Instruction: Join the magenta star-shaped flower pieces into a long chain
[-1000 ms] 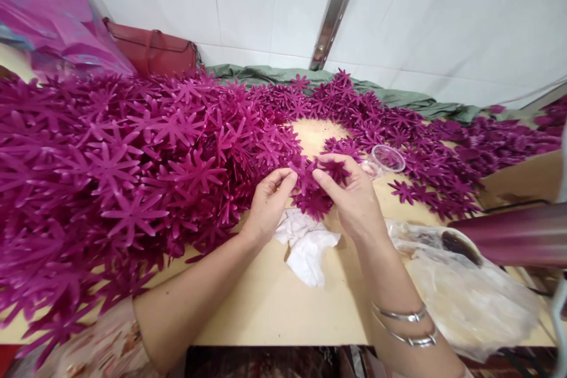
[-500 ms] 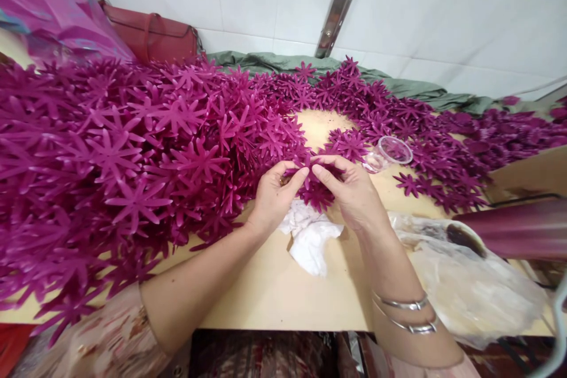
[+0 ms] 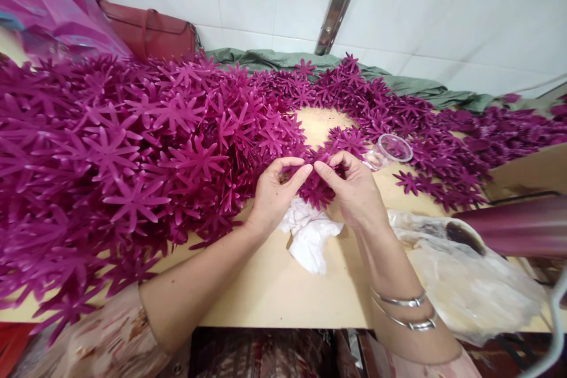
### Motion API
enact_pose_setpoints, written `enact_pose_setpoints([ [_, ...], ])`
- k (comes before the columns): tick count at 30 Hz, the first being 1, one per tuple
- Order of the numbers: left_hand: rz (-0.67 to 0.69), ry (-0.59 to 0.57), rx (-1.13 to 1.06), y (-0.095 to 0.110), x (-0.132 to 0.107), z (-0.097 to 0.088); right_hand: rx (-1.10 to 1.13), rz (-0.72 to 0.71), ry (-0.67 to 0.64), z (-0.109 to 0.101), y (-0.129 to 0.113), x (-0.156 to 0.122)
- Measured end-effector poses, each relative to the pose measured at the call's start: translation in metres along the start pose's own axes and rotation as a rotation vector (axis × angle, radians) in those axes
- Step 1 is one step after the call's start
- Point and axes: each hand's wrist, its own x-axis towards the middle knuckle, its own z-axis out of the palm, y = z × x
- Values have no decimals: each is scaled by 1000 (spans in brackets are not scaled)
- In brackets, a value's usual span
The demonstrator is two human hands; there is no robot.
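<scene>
Both hands meet above the table, pinching a magenta artificial flower [image 3: 317, 194] with narrow petals. My left hand [image 3: 273, 195] is closed on its left side, with thumb and index finger together. On the right side my right hand [image 3: 359, 194] grips it, the thumb tip almost touching the left one. My fingers cover part of the flower, and I cannot tell whether it is one layer or several. Just below lies a crumpled white cloth or tissue [image 3: 310, 242]. A large heap of similar magenta flowers [image 3: 133, 201] fills the left side.
A clear plastic cup [image 3: 395, 148] lies behind my right hand. More flower pieces [image 3: 416, 130] stretch along the back right. On the right are a clear plastic bag [image 3: 478, 289] and a shiny purple roll [image 3: 522, 227]. A red handbag [image 3: 150, 32] stands at the back left.
The right index finger has drawn back and bent more, and its thumb has shifted slightly. The left hand stays in nearly the same place. The flower remains between both hands.
</scene>
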Motion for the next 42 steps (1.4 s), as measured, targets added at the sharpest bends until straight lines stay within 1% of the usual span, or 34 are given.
enact_pose_setpoints([
  [3,74,35,37,0,1,-2,37,5,29,0,-1,1],
  [6,174,4,139,0,1,-5,-31,-30,27,-1,0,1],
  [8,194,-30,204,0,1,-6,-83,-58,18,-1,2,1],
  [12,187,-69,245,-2,1,-7,-162,-121,-14,-1,3,1],
  [20,121,-47,225,-2,2,-6,-180,-135,-90,-3,3,0],
  [22,117,-39,217,-1,2,-5,-168,-138,-85,-2,2,0],
  [25,134,-54,272,-1,3,-5,-176,-143,-44,-1,2,0],
  [27,130,-55,290,-2,4,-6,-187,-142,-45,-1,2,-1],
  [31,88,-10,201,-1,6,-7,-116,-77,-190,-4,0,-1],
  [32,88,-6,181,0,6,-7,-76,-59,-203,-5,-1,-1],
  [34,90,-7,152,1,6,-7,37,-30,-165,-7,-4,0],
  [38,98,36,127,1,7,-8,289,57,-27,-10,-5,5],
  [40,102,61,121,1,7,-9,319,60,40,-11,-1,9],
  [42,100,68,108,0,8,-9,282,30,106,-13,5,11],
])
